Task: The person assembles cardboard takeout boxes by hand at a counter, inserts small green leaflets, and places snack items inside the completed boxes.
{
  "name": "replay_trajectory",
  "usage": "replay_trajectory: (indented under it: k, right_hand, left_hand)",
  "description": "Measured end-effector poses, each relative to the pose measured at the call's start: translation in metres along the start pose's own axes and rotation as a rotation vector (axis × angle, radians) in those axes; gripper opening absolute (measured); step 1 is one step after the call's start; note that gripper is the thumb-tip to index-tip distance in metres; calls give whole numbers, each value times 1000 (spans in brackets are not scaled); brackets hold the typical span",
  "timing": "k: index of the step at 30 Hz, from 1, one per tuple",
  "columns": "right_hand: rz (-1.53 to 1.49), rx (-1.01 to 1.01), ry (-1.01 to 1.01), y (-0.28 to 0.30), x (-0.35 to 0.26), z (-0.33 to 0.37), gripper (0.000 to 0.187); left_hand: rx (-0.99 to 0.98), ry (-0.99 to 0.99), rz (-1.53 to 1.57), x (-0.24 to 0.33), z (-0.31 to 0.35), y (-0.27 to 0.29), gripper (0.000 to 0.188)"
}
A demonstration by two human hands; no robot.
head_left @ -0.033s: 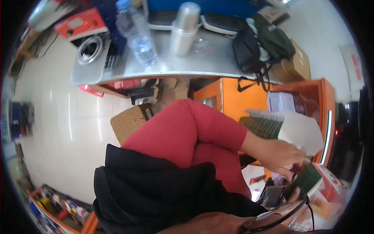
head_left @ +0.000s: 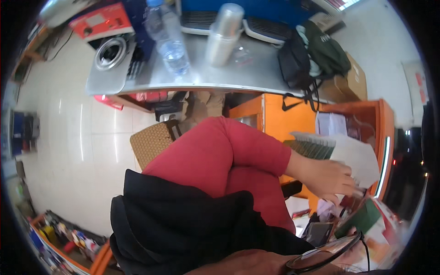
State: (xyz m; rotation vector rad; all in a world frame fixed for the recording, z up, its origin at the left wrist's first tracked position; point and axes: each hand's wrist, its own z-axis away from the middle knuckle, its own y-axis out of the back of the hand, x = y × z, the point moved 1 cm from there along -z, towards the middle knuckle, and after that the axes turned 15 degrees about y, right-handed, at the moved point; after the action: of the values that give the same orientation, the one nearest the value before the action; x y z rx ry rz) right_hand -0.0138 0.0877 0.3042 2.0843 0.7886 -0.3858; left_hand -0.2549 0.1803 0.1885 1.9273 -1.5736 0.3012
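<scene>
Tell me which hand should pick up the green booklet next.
Right, probably: the right hand is just above the green booklet, fingers bent toward it; the left is not clearly visible.

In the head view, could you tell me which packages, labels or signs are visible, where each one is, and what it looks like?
Red box: upper left on the grey counter, flat, rectangular, pale label on top.
Cardboard box: right end of the counter behind the bags, brown.
Wall sign: far right, white with red marks.
White sheet: above the hand, over green ribbed cards.
Green packet: lower right, flat.
</scene>
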Motion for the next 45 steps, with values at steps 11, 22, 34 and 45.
replay_trajectory:
  k: [11, 22, 34, 45]
  right_hand:
    - [-375, -170, -88, 5, -37, -90, 38]
    - [76, -422, 104, -99, -18, -69, 35]
    - [226, -516, 119, -159, -3, -19, 23]
    - [208, -168, 45, -151, 8, -16, 46]
  left_hand:
    - [-181, -121, -203, -52, 24, 11, 36]
    - [-194, -184, -130, -52, 23, -2, 23]
    - [-145, -120, -19, -51, 31, -14, 25]
    - [-215, -155, -81, -58, 34, -10, 25]
